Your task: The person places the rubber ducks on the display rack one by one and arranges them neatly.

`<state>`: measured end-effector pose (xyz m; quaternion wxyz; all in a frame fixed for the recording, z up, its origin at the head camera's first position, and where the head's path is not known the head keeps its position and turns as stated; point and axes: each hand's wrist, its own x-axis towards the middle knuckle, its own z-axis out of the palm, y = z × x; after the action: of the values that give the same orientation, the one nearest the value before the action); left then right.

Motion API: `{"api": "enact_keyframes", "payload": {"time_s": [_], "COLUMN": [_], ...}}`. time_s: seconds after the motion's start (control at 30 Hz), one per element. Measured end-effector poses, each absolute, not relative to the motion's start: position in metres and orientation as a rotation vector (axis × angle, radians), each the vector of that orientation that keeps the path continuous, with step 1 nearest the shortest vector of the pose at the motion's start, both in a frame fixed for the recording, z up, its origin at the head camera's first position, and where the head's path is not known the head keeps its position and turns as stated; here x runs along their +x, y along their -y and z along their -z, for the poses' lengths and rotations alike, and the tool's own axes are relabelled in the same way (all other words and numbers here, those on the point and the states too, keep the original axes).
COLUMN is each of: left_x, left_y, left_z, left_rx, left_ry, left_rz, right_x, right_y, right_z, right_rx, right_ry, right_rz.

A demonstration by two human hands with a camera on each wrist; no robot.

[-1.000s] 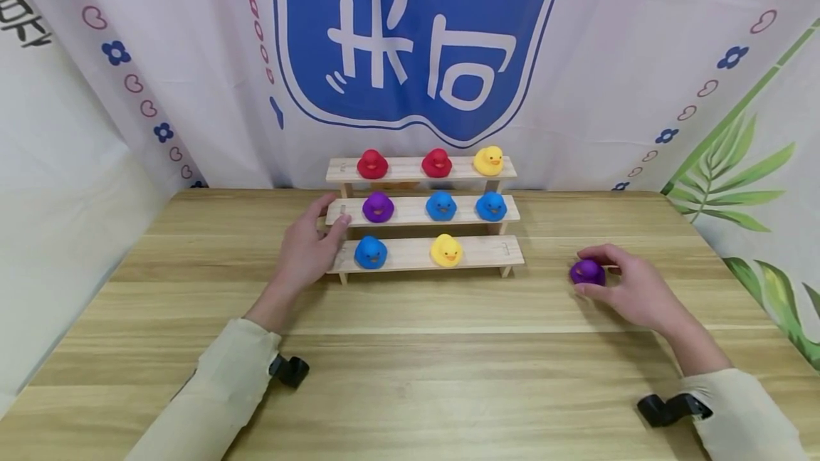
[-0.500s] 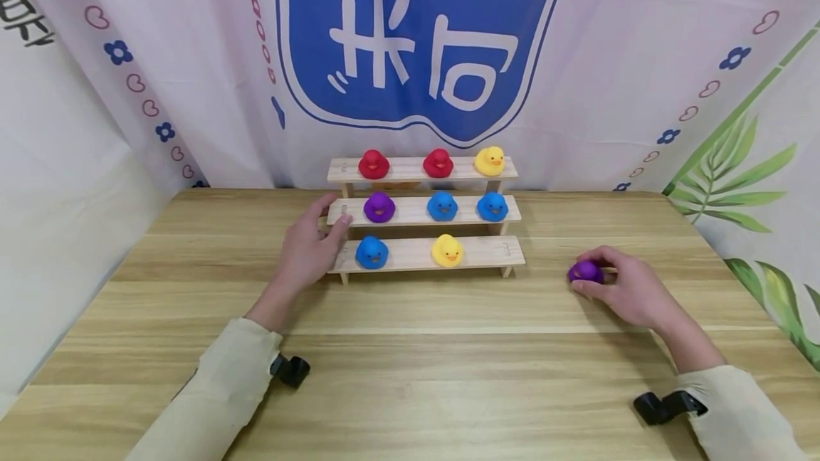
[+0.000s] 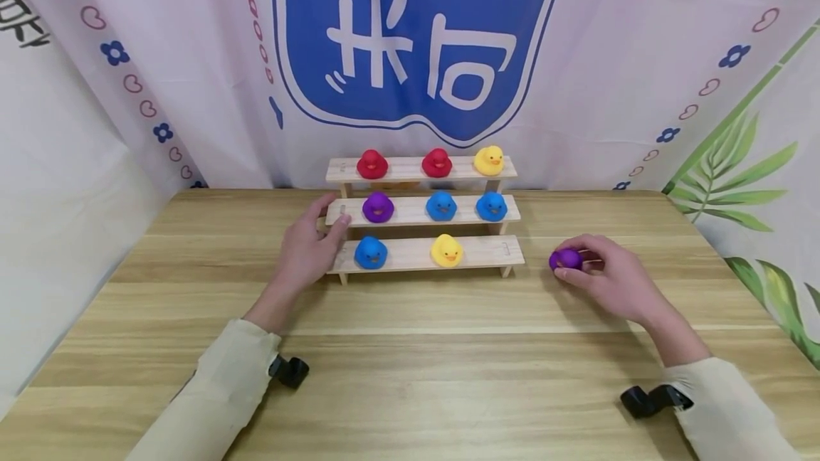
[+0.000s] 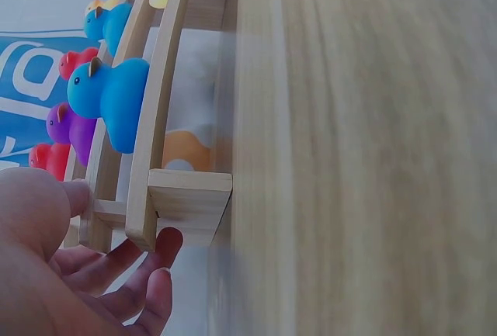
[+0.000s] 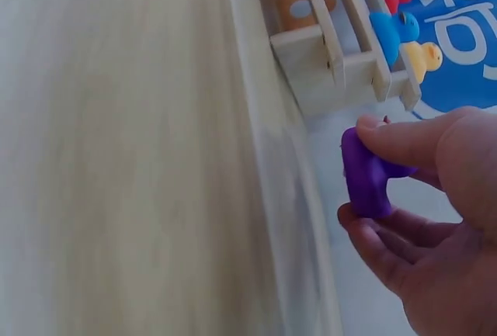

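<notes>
A three-tier wooden display stand (image 3: 410, 255) holds several rubber ducks in rows. My left hand (image 3: 309, 244) grips the stand's left end, thumb on the middle tier and other fingers around the edge in the left wrist view. Between thumb and fingers, my right hand (image 3: 615, 276) pinches a purple rubber duck (image 3: 566, 260), right of the stand and apart from it. In the right wrist view that purple duck (image 5: 365, 173) is held above the table. On the bottom tier sit a blue duck (image 3: 371, 253) and a yellow duck (image 3: 446, 251), with bare wood to their right.
The middle tier carries a purple duck (image 3: 378, 208) and two blue ducks (image 3: 441, 206). Two red ducks (image 3: 372, 164) and a yellow duck (image 3: 489, 161) sit on top. A printed curtain (image 3: 211, 77) hangs behind the wooden table (image 3: 410, 375).
My right hand has moved left and slightly toward the back with the purple duck, closer to the stand. My left hand stays at the stand's left end.
</notes>
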<state>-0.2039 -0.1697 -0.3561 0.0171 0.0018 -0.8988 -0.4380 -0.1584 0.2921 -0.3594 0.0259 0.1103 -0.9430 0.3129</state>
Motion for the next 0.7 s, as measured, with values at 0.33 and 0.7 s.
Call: {"api": "enact_keyframes", "payload": {"time_s": [0.33, 0.7], "left_x": [-0.204, -0.204], "left_y": [0.169, 0.169], "left_z": [0.357, 0.357], "left_rx": [0.008, 0.019], "left_ry": [2.792, 2.789], "left_rz": [1.362, 1.373], "right_x": [-0.164, -0.178], "right_y": [-0.258, -0.229], "right_z": [0.344, 0.35], "right_rx": [0.346, 0.567], "right_ry": [2.836, 2.756], "right_rz": [-1.175, -1.254]}}
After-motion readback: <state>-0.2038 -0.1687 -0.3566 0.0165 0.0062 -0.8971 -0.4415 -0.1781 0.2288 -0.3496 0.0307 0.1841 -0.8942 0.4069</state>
